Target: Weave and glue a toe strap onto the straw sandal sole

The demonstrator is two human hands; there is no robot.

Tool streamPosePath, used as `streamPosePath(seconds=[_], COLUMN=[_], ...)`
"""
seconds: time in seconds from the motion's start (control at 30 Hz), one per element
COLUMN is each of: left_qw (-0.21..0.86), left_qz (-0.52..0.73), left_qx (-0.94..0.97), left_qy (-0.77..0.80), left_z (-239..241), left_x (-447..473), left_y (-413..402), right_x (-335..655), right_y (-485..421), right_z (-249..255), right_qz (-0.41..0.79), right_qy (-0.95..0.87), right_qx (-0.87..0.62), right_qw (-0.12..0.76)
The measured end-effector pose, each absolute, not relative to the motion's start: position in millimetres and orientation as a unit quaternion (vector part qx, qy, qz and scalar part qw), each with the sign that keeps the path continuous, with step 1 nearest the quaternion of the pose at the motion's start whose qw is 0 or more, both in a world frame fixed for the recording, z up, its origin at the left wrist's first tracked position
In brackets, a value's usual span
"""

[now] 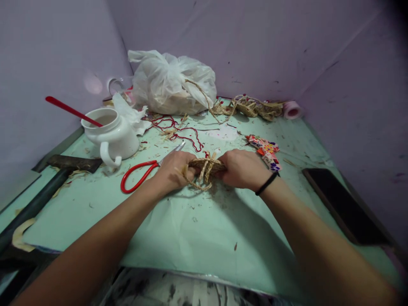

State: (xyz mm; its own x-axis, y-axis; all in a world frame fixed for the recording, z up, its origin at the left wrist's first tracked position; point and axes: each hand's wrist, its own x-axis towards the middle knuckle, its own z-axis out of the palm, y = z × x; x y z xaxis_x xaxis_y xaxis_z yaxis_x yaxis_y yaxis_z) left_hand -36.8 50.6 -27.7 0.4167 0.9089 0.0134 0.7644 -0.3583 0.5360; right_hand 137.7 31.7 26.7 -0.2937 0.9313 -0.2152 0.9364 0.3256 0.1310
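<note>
A braided straw piece (206, 166) is held between my two hands above the middle of the table, with a loop of straw braid hanging from its near side. My left hand (176, 170) is closed around its left end. On the right end, my right hand (244, 168) grips with bent fingers; a black band circles that wrist. A bit of red shows at the far side of the piece. Scissors with red handles (137, 176) lie beside my left hand, their blades partly behind it. Near my right hand rests a flower-patterned piece (266, 149).
A white mug (119, 138) with a red stick stands at left, near a hammer (75, 163). Red cord (165, 123), a white plastic bag (174, 83), more braided straw (251, 108) and a pink tape roll (292, 110) lie toward the back. A phone (342, 204) is at right.
</note>
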Motion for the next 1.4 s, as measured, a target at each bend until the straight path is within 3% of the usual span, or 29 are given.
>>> streamPosePath(seconds=[0.33, 1.03, 1.4], left_qw=[0.284, 0.229, 0.241], left_qz=[0.181, 0.156, 0.152], left_qx=[0.798, 0.833, 0.846], left_qy=[0.500, 0.479, 0.450], left_z=[-29, -22, -16], left_x=[-34, -37, -40], left_y=[54, 51, 49], right_x=[136, 119, 119], right_y=[35, 34, 28], right_z=[25, 19, 18], right_qz=[-0.064, -0.022, -0.076], right_qy=[0.795, 0.792, 0.802], right_qx=[0.600, 0.598, 0.586], right_qw=[0.060, 0.124, 0.090])
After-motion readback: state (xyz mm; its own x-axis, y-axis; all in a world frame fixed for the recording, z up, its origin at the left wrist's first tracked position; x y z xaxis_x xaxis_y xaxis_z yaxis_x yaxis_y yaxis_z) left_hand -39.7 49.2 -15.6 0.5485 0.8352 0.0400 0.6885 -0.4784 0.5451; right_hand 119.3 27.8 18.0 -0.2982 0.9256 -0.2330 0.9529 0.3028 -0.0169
